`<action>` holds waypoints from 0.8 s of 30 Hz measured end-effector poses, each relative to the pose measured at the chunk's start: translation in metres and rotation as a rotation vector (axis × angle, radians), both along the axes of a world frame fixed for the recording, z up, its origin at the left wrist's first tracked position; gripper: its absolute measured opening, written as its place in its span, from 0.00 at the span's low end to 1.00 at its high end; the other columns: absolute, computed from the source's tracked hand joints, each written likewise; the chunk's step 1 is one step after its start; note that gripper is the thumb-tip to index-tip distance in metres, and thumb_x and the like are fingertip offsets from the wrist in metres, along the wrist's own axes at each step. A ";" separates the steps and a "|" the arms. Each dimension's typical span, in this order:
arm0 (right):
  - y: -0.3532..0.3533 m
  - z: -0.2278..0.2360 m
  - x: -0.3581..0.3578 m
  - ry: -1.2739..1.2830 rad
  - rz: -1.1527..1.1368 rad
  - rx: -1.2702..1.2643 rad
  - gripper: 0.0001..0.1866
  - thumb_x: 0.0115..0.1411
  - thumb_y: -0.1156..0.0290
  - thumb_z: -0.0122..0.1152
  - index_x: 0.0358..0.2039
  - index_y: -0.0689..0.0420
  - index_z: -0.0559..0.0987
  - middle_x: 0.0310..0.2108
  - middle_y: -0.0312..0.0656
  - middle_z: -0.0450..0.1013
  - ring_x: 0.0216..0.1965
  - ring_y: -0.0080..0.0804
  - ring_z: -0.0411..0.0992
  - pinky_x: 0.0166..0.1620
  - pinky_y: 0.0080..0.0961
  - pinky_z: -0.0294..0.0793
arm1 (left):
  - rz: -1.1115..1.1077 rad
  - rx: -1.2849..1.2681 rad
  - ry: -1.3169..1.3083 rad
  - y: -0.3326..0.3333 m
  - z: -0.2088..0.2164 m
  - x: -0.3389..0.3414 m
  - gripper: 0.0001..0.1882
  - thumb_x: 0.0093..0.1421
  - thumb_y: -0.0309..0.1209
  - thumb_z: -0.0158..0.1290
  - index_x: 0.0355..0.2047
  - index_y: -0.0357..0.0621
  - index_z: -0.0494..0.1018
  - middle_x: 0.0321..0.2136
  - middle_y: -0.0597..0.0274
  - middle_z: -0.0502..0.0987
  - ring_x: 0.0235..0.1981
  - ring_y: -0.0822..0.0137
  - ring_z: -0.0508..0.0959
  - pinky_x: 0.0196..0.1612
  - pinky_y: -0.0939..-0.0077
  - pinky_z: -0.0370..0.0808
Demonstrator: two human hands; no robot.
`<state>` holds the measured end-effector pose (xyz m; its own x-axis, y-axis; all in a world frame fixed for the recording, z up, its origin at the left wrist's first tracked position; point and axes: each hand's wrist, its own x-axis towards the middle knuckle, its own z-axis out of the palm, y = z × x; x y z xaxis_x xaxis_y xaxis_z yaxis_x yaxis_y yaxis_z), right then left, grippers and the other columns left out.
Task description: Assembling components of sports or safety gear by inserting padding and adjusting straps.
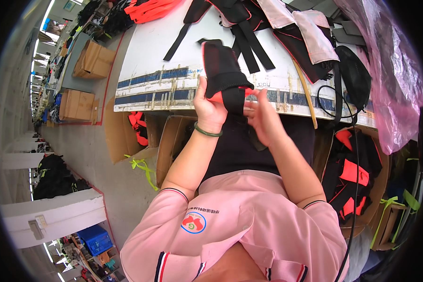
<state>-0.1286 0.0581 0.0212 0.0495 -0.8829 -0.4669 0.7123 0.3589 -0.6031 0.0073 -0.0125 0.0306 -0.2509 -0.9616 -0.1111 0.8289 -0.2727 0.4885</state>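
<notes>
A black fabric brace [222, 66] with orange-red lining and edging is held up over the near edge of the table, in front of my body. My left hand [209, 110] is closed on its lower left side, thumb along the edge. At the lower right side, my right hand [267, 120] has its fingers bent against the orange-red edge and the black strap [233, 101]. The strap hangs down between both hands, and its lower end is partly hidden by my right hand.
More black braces and straps [251, 44] lie across the white table [160, 63], beside pale pink pieces [315, 40]. A wooden stick [305, 94] and black cable cross the right side. Cardboard boxes [167, 145] stand below the edge; pink plastic sheeting [392, 80] hangs at right.
</notes>
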 end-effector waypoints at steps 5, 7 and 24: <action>-0.006 -0.003 0.017 0.343 -0.017 -0.273 0.24 0.61 0.67 0.57 0.55 0.59 0.62 0.44 0.42 0.70 0.43 0.25 0.68 0.46 0.23 0.67 | 0.299 -0.298 -0.834 0.001 -0.024 0.002 0.08 0.61 0.29 0.53 0.28 0.45 0.65 0.31 0.65 0.69 0.31 0.77 0.67 0.36 0.80 0.66; -0.010 -0.012 0.013 0.497 -0.125 -0.317 0.24 0.59 0.76 0.56 0.55 0.62 0.62 0.41 0.44 0.73 0.40 0.25 0.71 0.42 0.22 0.70 | 0.623 -0.714 -1.301 -0.002 -0.026 0.003 0.06 0.60 0.29 0.54 0.33 0.40 0.70 0.33 0.60 0.70 0.35 0.68 0.70 0.41 0.76 0.67; -0.010 0.009 0.012 0.938 -0.151 -0.842 0.20 0.59 0.71 0.56 0.50 0.62 0.65 0.34 0.53 0.75 0.38 0.49 0.76 0.40 0.32 0.73 | -0.120 -0.150 -0.463 0.011 0.000 -0.001 0.15 0.68 0.39 0.41 0.40 0.40 0.70 0.35 0.61 0.76 0.35 0.72 0.76 0.40 0.78 0.74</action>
